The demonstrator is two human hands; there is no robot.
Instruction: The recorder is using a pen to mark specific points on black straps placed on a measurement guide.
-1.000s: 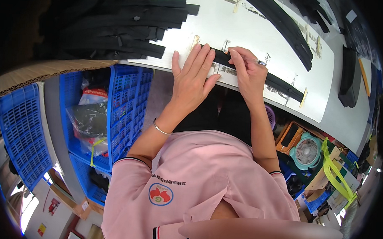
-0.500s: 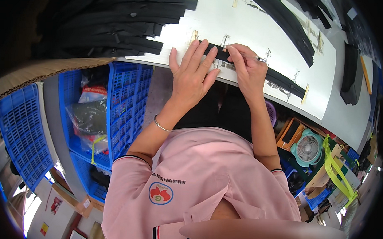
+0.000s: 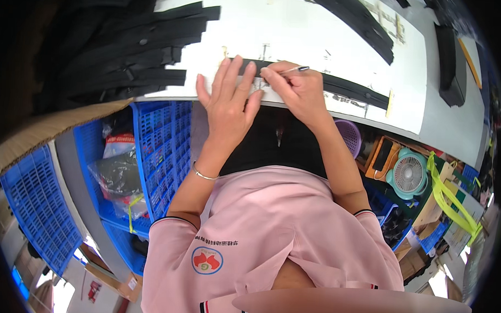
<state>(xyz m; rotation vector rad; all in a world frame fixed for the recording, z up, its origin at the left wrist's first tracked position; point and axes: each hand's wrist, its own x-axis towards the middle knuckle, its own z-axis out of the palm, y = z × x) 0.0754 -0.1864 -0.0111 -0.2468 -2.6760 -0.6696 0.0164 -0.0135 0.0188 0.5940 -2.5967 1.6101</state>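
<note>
left hand (image 3: 228,100) lies flat, fingers spread, no grip, pressing a black strip (image 3: 341,87) onto the white worktop (image 3: 321,32) near its front edge. right hand (image 3: 295,87) just beside it, grip pinched narrow on a thin pen (image 3: 295,69), tip at the strip. more black strips (image 3: 155,48) piled at left; blue crate (image 3: 162,148) below.

White worktable (image 3: 428,116) across top, blue plastic crates (image 3: 162,148) stacked below at left w/ bagged items, cardboard sheet (image 3: 47,130) over them, small teal desk fan (image 3: 409,174) & purple basket (image 3: 350,137) under table at right, bright even light.
</note>
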